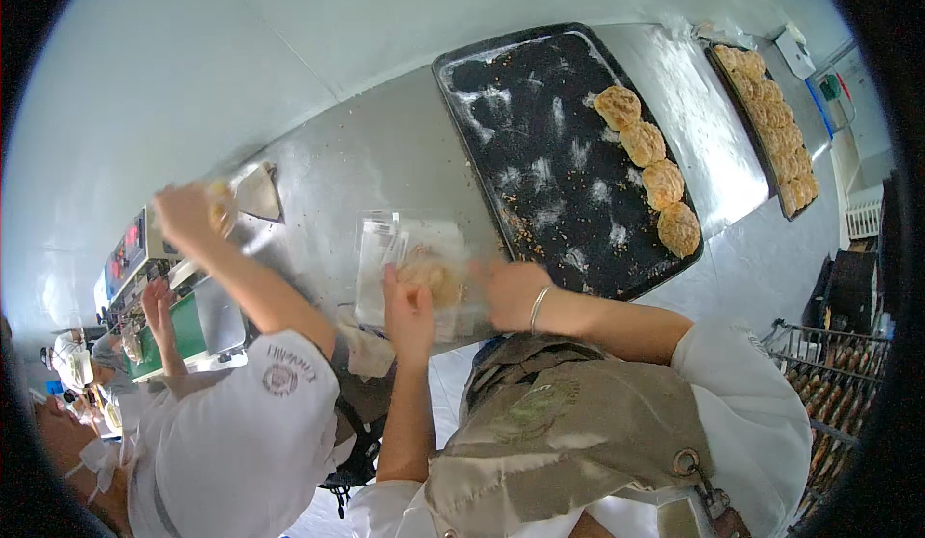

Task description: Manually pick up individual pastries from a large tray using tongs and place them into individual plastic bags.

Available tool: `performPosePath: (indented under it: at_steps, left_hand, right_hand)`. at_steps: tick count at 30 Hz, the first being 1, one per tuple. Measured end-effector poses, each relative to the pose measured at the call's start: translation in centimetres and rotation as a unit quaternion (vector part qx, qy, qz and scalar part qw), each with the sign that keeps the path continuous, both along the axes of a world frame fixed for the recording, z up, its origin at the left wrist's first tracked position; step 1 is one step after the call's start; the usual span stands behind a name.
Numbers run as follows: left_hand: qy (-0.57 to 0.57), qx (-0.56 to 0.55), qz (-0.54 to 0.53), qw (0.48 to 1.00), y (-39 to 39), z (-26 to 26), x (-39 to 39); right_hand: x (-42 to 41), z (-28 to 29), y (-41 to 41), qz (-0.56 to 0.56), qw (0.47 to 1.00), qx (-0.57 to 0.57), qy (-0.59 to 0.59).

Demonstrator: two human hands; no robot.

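A round crumb-topped bun (430, 278) in a clear plastic bag lies between my hands over a stack of clear bags (372, 271) on the steel table. My left hand (410, 310) pinches the near-left side of the bag between thumb and fingers. At the bag's other side my right hand (517, 292), with a bracelet on the wrist, is closed on the plastic; motion blurs its fingertips. Just beyond it a black baking tray (535, 177) holds several similar buns (642, 143) in a row along its right side, with crumbs and white flour marks elsewhere.
A co-worker in a white shirt stands close at left, one blurred hand (184, 216) raised with a bagged item. Beyond are a folded cloth (258, 193), a machine with red displays (130, 245) and a green belt (184, 336). Another full bun tray (769, 126) and a rack (831, 393) stand right.
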State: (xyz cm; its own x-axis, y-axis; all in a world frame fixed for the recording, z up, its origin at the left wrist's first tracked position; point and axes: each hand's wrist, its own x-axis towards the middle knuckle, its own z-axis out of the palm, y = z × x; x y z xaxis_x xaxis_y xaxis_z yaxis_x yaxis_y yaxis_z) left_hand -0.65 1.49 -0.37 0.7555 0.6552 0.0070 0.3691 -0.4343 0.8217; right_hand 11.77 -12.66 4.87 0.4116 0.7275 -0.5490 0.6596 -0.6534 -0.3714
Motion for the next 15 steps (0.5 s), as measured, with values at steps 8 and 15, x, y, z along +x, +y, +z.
performPosePath:
  at_steps: [8, 15]
  left_hand:
    - [-0.098, 0.003, 0.044, 0.994, -0.6, -2.3, 1.2]
    - [-0.124, -0.037, 0.262, 0.956, 9.7, 6.3, 5.8]
  right_hand:
    - [-0.4, 1.0, 0.4, -0.016, 0.998, 0.053, -0.028]
    - [13.3, 4.3, -9.5, -0.282, 0.936, 0.044, -0.205]
